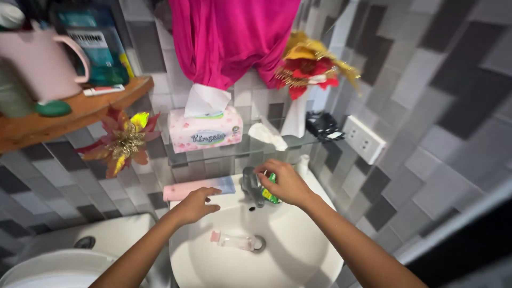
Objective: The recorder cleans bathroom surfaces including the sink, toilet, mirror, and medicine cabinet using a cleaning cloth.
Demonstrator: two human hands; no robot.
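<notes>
Your right hand (pixel 285 184) grips a green bottle (pixel 271 193) beside the tap (pixel 252 186). Your left hand (pixel 194 205) rests loosely open on the sink (pixel 298 250) rim, just before a pink tube (pixel 197 188). A small clear bottle (pixel 234 241) lies in the basin below both hands.

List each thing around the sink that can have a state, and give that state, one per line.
Faucet: no water seen running.
Tissue box: open, one tissue sticking up.
Small clear tube: lying flat in the basin by the drain.
Pink flat pack: lying along the sink's back rim.
Right hand: closed on a green item beside the faucet.
Left hand: empty, resting on the sink rim.
Pink cloth: hanging.
</notes>
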